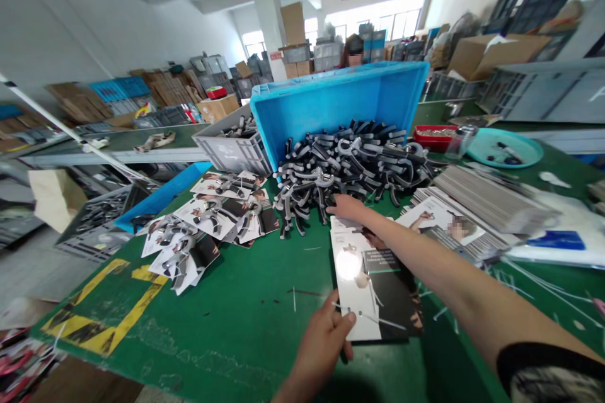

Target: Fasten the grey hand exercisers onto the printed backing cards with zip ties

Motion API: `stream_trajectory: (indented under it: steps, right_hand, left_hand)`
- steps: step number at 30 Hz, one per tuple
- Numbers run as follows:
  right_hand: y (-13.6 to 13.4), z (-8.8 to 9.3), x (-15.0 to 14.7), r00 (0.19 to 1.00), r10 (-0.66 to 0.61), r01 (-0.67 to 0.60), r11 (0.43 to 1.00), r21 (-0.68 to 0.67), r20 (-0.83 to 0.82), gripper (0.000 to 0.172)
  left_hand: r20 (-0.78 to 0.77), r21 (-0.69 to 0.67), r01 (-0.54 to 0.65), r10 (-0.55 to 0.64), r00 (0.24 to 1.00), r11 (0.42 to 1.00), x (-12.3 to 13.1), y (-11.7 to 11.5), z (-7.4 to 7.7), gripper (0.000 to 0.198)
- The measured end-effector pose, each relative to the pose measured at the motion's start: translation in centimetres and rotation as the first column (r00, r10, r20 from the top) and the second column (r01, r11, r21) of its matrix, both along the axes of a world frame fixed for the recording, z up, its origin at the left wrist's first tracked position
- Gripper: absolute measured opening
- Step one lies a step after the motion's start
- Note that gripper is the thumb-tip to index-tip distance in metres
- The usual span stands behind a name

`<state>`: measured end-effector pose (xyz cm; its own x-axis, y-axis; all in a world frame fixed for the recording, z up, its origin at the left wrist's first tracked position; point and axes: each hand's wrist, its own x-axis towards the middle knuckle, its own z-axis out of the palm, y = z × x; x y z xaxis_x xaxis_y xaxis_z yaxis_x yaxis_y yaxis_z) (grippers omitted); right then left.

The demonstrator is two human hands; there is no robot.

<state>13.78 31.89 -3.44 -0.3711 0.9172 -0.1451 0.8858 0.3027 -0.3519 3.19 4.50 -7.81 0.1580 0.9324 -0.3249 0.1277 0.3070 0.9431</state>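
My left hand (326, 330) pinches the lower left edge of a printed backing card (392, 302), thumb on top. A thin white cable tie (387, 321) runs through holes near the card's bottom, close to that thumb. My right hand (348, 209) is stretched past the card's top to the near edge of a heap of black-and-grey hand grips (350, 160). Its fingertips are at a grip's handle; whether they close on it cannot be made out. The heap spills from a tipped blue crate (331, 97). To the left lie several cards with hand grips (212, 211) on them.
Stacked printed cards (454, 227) lie right of my right forearm. Behind them are a red tray (435, 136) of small parts, a clear jar (460, 141) and a turquoise plate (503, 148). A grey crate (234, 145) stands left of the blue one. Loose cable ties lie on the green table (255, 327).
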Motion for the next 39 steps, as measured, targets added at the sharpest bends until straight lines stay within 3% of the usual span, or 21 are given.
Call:
stream_trajectory:
  steps: [4,6,9,10,12,14,15,17,18,19,20,21,23,25,26,28,30,33,35,37,39]
  right_hand:
    - [0.6,0.8,-1.3,0.994,-0.019,0.022,0.999,-0.026,0.111,0.034]
    - [0.6,2.0,0.2,0.989,-0.037,0.036,0.999,0.013,0.145,0.034]
    - [-0.1,4.9,4.5,0.987,-0.055,0.042,0.995,0.091,0.150,0.027]
    - [-0.8,6.0,6.2,0.988,-0.060,0.045,0.993,0.110,0.141,0.024]
    - [-3.3,8.0,9.3,0.993,-0.073,0.059,0.990,0.130,0.098,0.024]
    - [-7.4,9.4,11.2,0.998,-0.045,0.047,0.996,0.070,-0.031,0.037]
    - [-9.9,9.7,11.5,0.934,-0.050,0.032,0.998,-0.057,-0.355,0.046]
    - [-15.5,9.5,10.8,0.585,-0.175,-0.176,0.926,-0.335,-0.792,0.049]
    - [-18.3,9.1,9.9,0.430,-0.276,-0.303,0.853,-0.425,-0.860,0.047]
    - [-20.7,8.6,9.0,0.333,-0.363,-0.426,0.766,-0.482,-0.870,0.045]
    - [-22.8,8.0,8.0,0.264,-0.434,-0.504,0.700,-0.507,-0.861,0.045]
    - [-24.3,7.4,7.3,0.253,-0.471,-0.570,0.632,-0.524,-0.845,0.046]
    - [-26.1,6.1,7.0,0.350,-0.444,-0.606,0.565,-0.560,-0.825,0.047]
    - [-26.3,5.1,8.2,0.433,-0.418,-0.510,0.617,-0.600,-0.798,0.044]
    - [-26.1,4.7,9.2,0.429,-0.439,-0.430,0.669,-0.606,-0.790,0.042]
    - [-25.3,4.2,11.3,0.327,-0.515,-0.280,0.748,-0.602,-0.792,0.040]
    - [-24.6,3.9,13.0,0.230,-0.549,-0.205,0.780,-0.591,-0.804,0.039]
    - [-23.9,3.7,14.1,0.240,-0.525,-0.171,0.806,-0.567,-0.817,0.037]
    - [-23.9,3.3,14.5,0.327,-0.490,-0.155,0.815,-0.558,-0.808,0.037]
    - [-24.2,2.3,14.8,0.491,-0.428,-0.095,0.840,-0.534,-0.759,0.033]
    - [-24.5,1.1,15.2,0.680,-0.310,0.046,0.922,-0.384,-0.664,0.028]
  left_hand:
    - [0.026,-0.045,-0.047,0.048,0.999,0.998,1.5,-0.3,-0.2,0.066]
    - [0.045,-0.065,-0.004,0.007,0.999,0.998,1.1,-0.4,-0.1,0.072]
    - [0.040,-0.071,0.103,-0.100,0.994,0.992,-1.6,-0.2,0.5,0.073]
    - [0.022,-0.056,0.082,-0.081,0.996,0.995,-2.8,0.1,0.8,0.071]
    - [-0.024,0.038,-0.079,0.080,0.997,0.996,-5.0,0.8,1.6,0.066]
    - [-0.024,0.193,-0.219,0.228,0.973,0.957,-6.0,1.8,2.9,0.058]
    - [-0.008,0.273,-0.241,0.253,0.967,0.931,-5.9,2.2,3.7,0.054]
    - [0.020,0.432,-0.217,0.231,0.973,0.875,-4.5,3.0,5.4,0.054]
    - [0.018,0.495,-0.183,0.201,0.980,0.849,-3.6,3.2,6.2,0.057]
    - [0.001,0.541,-0.147,0.174,0.985,0.828,-2.5,3.3,6.9,0.058]
    - [-0.031,0.571,-0.109,0.154,0.988,0.814,-1.6,3.2,7.4,0.056]
    - [-0.074,0.585,-0.070,0.140,0.987,0.808,-1.0,3.1,7.8,0.050]
    - [-0.176,0.598,0.003,0.128,0.976,0.801,-0.5,2.6,7.9,0.037]
    - [-0.277,0.611,0.069,0.132,0.952,0.788,-1.0,2.4,7.6,0.032]
    - [-0.327,0.610,0.105,0.129,0.936,0.786,-1.5,2.5,7.3,0.031]
    - [-0.431,0.585,0.189,0.106,0.896,0.788,-2.3,3.3,6.7,0.031]
    - [-0.527,0.537,0.291,0.046,0.849,0.792,-2.7,4.6,6.3,0.032]
    - [-0.603,0.486,0.408,-0.040,0.796,0.773,-2.2,6.5,5.8,0.033]
    - [-0.603,0.480,0.444,-0.083,0.793,0.757,-1.8,7.0,5.5,0.033]
    - [-0.594,0.471,0.472,-0.128,0.794,0.745,-1.6,7.0,5.3,0.031]
    - [-0.595,0.451,0.491,-0.159,0.788,0.745,-1.7,6.8,5.2,0.029]
